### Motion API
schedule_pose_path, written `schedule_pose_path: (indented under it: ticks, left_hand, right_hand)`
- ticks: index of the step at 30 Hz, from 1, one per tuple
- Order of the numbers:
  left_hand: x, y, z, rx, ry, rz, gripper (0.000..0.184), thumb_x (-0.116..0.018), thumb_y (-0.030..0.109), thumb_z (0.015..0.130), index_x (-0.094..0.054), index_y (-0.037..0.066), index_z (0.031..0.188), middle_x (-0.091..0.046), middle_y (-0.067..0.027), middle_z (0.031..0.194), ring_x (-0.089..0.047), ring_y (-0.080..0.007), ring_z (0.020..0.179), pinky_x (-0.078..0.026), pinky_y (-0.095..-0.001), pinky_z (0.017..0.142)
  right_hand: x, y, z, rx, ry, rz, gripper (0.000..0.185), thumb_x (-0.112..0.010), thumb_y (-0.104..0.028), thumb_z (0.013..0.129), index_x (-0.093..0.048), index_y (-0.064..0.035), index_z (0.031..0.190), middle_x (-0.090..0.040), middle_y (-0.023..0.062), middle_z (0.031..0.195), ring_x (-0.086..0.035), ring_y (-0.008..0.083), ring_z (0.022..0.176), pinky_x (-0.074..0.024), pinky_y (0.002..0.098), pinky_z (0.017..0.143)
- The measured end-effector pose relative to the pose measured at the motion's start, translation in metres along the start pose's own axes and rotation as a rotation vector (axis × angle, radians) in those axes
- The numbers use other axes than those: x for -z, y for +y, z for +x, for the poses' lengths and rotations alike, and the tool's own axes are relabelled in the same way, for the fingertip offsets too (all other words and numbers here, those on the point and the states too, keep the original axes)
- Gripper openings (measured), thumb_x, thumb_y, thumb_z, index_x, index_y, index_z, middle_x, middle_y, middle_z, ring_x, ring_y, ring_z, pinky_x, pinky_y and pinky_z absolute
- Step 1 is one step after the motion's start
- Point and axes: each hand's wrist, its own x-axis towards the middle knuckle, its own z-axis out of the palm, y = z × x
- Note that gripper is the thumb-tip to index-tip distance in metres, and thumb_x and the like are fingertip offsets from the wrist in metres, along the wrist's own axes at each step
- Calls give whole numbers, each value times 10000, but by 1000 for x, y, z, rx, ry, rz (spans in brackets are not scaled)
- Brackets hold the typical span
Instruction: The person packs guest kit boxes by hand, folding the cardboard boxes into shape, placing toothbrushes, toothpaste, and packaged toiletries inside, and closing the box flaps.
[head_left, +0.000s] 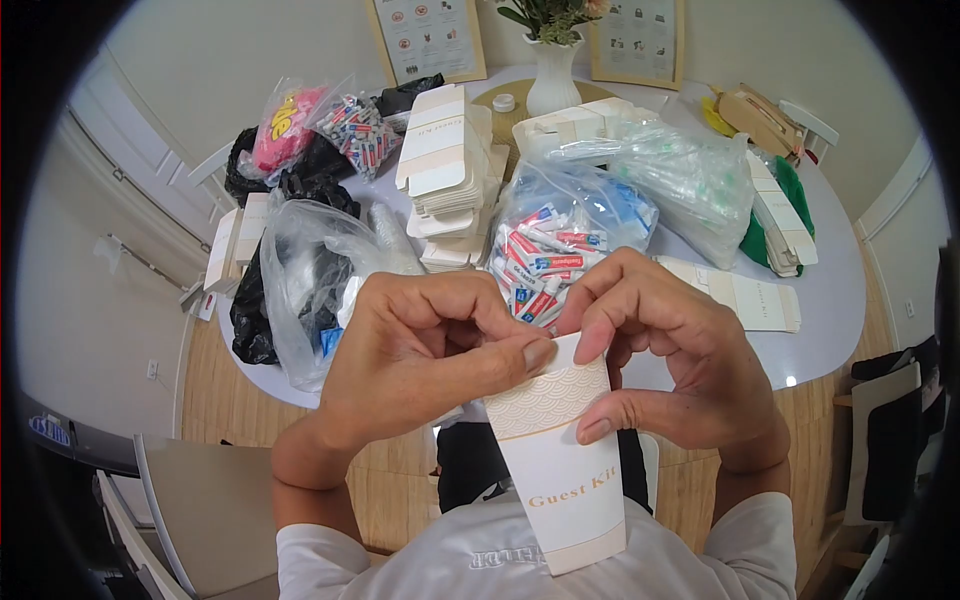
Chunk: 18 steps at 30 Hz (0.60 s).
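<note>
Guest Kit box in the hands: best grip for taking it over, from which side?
I'd pinch the lower half of the Guest Kit box by its two long side edges, coming in from left and right. The left hand and right hand occupy its upper part; the lower edges are uncovered, and its narrow, elongated shape suits a pinch across the width.

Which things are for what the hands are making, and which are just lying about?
Seems part of it:
- Guest Kit box, in the left hand and right hand
- stacked cartons
- toothpaste tubes

Probably just there:
- flower vase
- framed signs
</note>
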Motion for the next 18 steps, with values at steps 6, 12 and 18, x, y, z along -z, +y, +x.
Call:
schedule_pose_path:
  ticks: [6,12,18]
  left_hand:
    - [-5,3,1,-50,135,63,33,-675,-42,681,-654,-66,687,-574,-92,659,-493,-91,576,-331,-213,519]
    - [-3,2,-5,-217,120,329,82,-703,3,677,-661,-64,696,-588,-119,676,-517,-112,587,-346,-217,532]
    - [-1,-2,-10,-368,85,514,298,-791,103,603,-700,-48,844,-620,-133,741,-580,-149,649,-417,-230,580]
  right_hand:
    - [2,-5,2,23,-27,-73,395,-826,-7,596,-574,-37,899,-506,86,1010,-526,121,896,-486,242,719]
    - [2,-3,2,17,-11,40,366,-813,-9,625,-581,-27,907,-524,93,1000,-551,138,884,-488,253,704]
    - [1,2,0,-16,25,-20,420,-816,-44,635,-606,34,990,-579,117,1010,-595,169,933,-521,266,739]
